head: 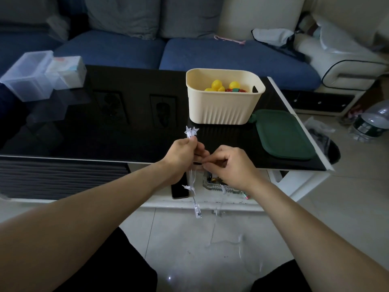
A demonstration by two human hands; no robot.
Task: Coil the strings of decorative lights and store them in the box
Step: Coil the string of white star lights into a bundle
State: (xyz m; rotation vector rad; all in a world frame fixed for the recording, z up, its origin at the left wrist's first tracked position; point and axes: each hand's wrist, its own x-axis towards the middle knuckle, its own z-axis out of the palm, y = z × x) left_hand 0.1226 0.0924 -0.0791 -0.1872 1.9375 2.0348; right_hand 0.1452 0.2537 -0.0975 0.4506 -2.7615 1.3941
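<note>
My left hand [185, 154] grips a bundle of clear star-shaped string lights [191, 131] over the table's front edge; two stars stick up above the fist. More of the same string hangs below the hand, with a small white switch piece [197, 210] dangling and thin wire trailing to the floor [223, 242]. My right hand [233, 165] pinches the wire just right of the left hand. The cream ribbed box [223, 108] stands on the black table behind, holding yellow ball lights [219, 85] and something red. Its dark green lid [284, 135] lies to its right.
The black glass table [105, 127] carries a clear plastic bin [29, 76] and a white carton [67, 71] at the far left. A phone [179, 189] lies on the lower shelf. A blue sofa sits behind; a large water bottle [370, 123] stands on the floor, right.
</note>
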